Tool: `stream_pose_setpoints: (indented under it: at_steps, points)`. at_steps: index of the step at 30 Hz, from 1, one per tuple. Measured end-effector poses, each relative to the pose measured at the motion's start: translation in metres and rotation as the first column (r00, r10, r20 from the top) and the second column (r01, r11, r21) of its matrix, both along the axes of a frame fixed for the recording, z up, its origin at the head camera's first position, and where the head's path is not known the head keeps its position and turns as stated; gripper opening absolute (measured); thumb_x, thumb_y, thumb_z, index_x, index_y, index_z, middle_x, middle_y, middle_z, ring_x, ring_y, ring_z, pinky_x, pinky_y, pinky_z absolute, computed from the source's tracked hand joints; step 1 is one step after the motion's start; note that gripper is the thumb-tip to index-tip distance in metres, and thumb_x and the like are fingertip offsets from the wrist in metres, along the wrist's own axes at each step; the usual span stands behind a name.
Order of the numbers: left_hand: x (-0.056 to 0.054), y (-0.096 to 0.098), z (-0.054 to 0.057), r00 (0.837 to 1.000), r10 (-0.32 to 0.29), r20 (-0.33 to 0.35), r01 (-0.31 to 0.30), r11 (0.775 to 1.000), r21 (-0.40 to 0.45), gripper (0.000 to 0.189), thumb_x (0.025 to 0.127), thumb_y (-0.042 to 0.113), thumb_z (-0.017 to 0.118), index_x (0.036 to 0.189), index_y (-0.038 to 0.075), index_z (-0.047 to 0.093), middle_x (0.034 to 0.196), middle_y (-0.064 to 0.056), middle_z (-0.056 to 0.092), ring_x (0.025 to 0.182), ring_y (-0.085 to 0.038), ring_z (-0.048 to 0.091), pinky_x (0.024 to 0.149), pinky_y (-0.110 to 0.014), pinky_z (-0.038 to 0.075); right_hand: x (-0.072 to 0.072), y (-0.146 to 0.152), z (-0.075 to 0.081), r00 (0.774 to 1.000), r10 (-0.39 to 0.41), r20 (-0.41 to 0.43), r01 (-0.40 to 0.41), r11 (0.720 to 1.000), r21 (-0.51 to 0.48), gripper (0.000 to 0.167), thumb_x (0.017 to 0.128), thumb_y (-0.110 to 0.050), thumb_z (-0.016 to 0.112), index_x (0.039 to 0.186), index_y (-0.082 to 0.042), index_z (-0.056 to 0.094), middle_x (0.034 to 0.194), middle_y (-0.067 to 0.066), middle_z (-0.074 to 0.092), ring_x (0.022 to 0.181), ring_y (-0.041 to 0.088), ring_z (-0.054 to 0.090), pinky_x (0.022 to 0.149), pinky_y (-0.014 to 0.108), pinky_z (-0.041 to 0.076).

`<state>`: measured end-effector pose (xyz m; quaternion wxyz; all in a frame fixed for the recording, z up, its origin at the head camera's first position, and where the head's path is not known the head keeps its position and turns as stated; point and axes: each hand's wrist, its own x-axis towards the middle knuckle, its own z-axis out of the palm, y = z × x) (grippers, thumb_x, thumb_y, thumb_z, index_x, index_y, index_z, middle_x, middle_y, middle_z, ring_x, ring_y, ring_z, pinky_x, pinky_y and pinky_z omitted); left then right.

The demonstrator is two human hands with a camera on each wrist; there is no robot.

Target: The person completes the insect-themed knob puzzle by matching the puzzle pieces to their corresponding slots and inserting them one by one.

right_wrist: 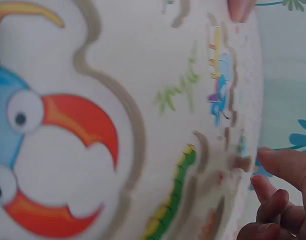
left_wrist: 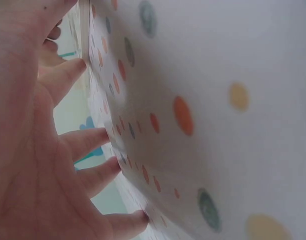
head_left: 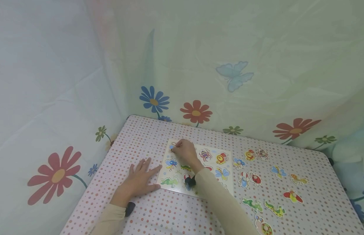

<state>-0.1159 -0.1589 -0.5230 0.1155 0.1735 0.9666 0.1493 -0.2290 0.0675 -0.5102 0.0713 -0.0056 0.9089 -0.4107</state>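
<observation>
A pale puzzle board (head_left: 179,191) with insect-shaped recesses lies on the table. At its far left corner, my right hand (head_left: 186,153) pinches a small bluish insect puzzle piece (head_left: 171,148), mostly hidden by the fingertips. In the right wrist view, the right forefinger (right_wrist: 282,162) reaches down to the board's far side while the other fingers curl below it. A stag beetle picture (right_wrist: 8,125) and a green caterpillar picture (right_wrist: 175,200) show in recesses nearby. My left hand (head_left: 138,182) lies spread on the dotted cloth, with thumb and forefinger tips at the board's left edge.
Several loose insect pieces lie right of the board, among them a ladybird (head_left: 256,179), a grasshopper (head_left: 252,205), a caterpillar (head_left: 275,209) and a red-winged insect (head_left: 293,196). A flower-printed curtain (head_left: 258,107) hangs behind the dotted tablecloth (head_left: 182,212).
</observation>
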Motion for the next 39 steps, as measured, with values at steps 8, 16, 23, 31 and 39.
stream_pose_setpoints:
  at_steps: [8,16,23,31,39]
  points:
    - [-0.001,0.002,-0.001,1.0,0.009,0.008,-0.009,1.0,-0.009,0.077,0.087,0.065,0.062,0.155,0.036,0.038,0.165,-0.017,0.013,0.149,-0.045,0.01,0.111,-0.073,0.006,0.011,0.026,0.026,0.99,0.062,-0.127,-0.066,0.997,-0.033,0.019,0.093,-0.021,0.074,0.101,-0.004,0.07,0.065,0.002,0.059,0.048,0.015,0.052,0.044,0.028,0.043]
    - [0.001,0.002,0.0,1.0,0.022,0.013,-0.022,1.0,-0.007,0.077,0.087,0.064,0.063,0.155,0.036,0.038,0.165,-0.017,0.013,0.149,-0.045,0.01,0.111,-0.073,0.006,0.032,0.055,0.051,0.968,0.061,-0.245,-0.062,0.998,0.006,0.021,0.09,-0.022,0.077,0.102,-0.006,0.072,0.064,0.002,0.049,0.05,0.014,0.037,0.046,0.028,0.033]
    - [0.0,0.003,-0.001,1.0,0.023,0.013,-0.022,0.999,-0.023,0.078,0.088,0.065,0.062,0.155,0.036,0.037,0.165,-0.017,0.012,0.149,-0.044,0.009,0.111,-0.073,0.005,0.058,0.085,0.071,0.962,0.022,-0.271,-0.024,1.0,-0.002,0.023,0.09,-0.021,0.076,0.107,-0.005,0.072,0.066,0.003,0.052,0.048,0.016,0.04,0.044,0.028,0.031]
    - [0.0,0.004,-0.002,1.0,0.026,0.012,-0.025,0.999,-0.028,0.078,0.087,0.064,0.063,0.155,0.035,0.038,0.165,-0.018,0.013,0.149,-0.045,0.01,0.11,-0.075,0.006,0.082,0.119,0.08,0.947,-0.046,-0.317,0.047,0.999,-0.006,0.023,0.092,-0.025,0.076,0.108,-0.008,0.072,0.07,0.002,0.049,0.055,0.017,0.037,0.048,0.029,0.033]
    - [0.0,0.006,0.001,1.0,0.027,0.016,-0.027,1.0,-0.013,0.078,0.087,0.062,0.066,0.155,0.034,0.038,0.165,-0.019,0.014,0.148,-0.046,0.011,0.11,-0.075,0.006,0.099,0.151,0.085,0.938,-0.121,-0.324,0.123,0.992,-0.014,0.027,0.093,-0.031,0.073,0.11,-0.009,0.072,0.071,0.003,0.047,0.057,0.018,0.038,0.049,0.03,0.032]
